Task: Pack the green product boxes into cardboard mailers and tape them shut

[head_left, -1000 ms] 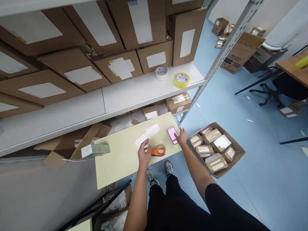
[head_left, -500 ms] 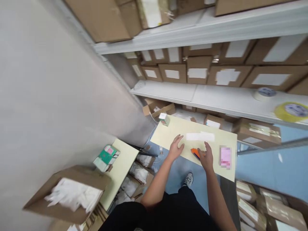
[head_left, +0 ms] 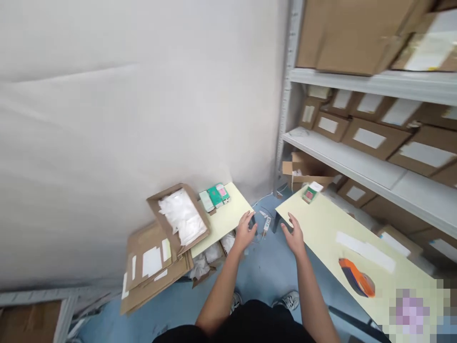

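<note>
My left hand point(head_left: 245, 232) hangs in the air by the corner of the left table point(head_left: 232, 209), fingers apart and nothing in them. Close to the edge of the right table point(head_left: 321, 224) is my right hand point(head_left: 293, 235), likewise empty with its fingers spread. On the right table lie an orange and dark blue tool point(head_left: 357, 278), its exact kind unclear, and white paper strips point(head_left: 366, 251). A small green and white box point(head_left: 311, 192) stands at that table's far corner. Green and white packs point(head_left: 215, 196) lie on the left table.
A cardboard box point(head_left: 157, 202) of white bags sits on the left table, beside flattened cardboard point(head_left: 143, 281). Shelves point(head_left: 357, 152) with cartons rise at the right. A power strip point(head_left: 266, 225) and cables lie on the floor between the tables. A blurred-out patch covers the lower right.
My view has swung left, bringing the left table closer to the middle. My right hand has moved from over the orange tool to the right table's left end. Both hands stay empty.
</note>
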Demonstrator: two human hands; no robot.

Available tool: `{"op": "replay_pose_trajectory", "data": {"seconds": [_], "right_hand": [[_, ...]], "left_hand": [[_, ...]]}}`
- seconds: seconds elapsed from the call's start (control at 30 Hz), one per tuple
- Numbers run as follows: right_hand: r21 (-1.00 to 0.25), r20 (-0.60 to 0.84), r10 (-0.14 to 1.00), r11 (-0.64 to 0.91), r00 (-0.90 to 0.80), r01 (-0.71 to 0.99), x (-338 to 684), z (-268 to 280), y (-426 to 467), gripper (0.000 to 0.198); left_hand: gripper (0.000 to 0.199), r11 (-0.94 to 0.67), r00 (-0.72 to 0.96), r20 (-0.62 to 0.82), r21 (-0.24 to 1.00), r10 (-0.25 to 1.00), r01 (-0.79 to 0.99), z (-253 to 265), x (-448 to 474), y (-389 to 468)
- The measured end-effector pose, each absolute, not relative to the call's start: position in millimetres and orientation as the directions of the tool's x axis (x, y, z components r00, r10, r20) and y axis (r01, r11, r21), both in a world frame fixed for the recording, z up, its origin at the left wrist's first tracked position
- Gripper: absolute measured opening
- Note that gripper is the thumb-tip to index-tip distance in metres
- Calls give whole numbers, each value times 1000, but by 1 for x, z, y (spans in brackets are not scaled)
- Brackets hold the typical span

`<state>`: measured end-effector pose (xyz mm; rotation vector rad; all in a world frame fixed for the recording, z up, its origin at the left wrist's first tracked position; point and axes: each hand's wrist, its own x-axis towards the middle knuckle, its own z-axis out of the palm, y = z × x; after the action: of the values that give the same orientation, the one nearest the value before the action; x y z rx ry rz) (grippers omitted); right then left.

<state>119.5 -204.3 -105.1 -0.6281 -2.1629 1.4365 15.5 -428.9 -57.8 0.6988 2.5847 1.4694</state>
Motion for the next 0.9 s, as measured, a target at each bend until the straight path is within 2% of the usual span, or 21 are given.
{"op": "replay_pose_trajectory", "data": {"seconds": [0.1, 0.3, 0.53, 0.73, 0.9], "right_hand": [[-938, 130, 470, 343, -873, 45, 81, -102, -293, 67], [-953, 123, 183, 296, -976, -64, 20, -88, -474, 65], [-927, 194, -166, 292, -967, -236, -22, -76, -620, 62], [-907, 178, -368, 299, -913, -298, -56, -102, -693, 62], [-897, 137, -451, 321, -882, -303, -78, -140, -737, 66]], "left_hand": [[54, 444, -956, 154, 859, 251, 255, -60, 6, -527], [53, 463, -982, 185, 872, -19, 156, -53, 7, -707], [53, 401, -941, 115, 916, -318, -23, -58, 31, -834], [58, 303, -902, -15, 939, -432, -161, -89, 48, -881], [66, 262, -857, -134, 919, -498, -296, -107, 49, -920]]}}
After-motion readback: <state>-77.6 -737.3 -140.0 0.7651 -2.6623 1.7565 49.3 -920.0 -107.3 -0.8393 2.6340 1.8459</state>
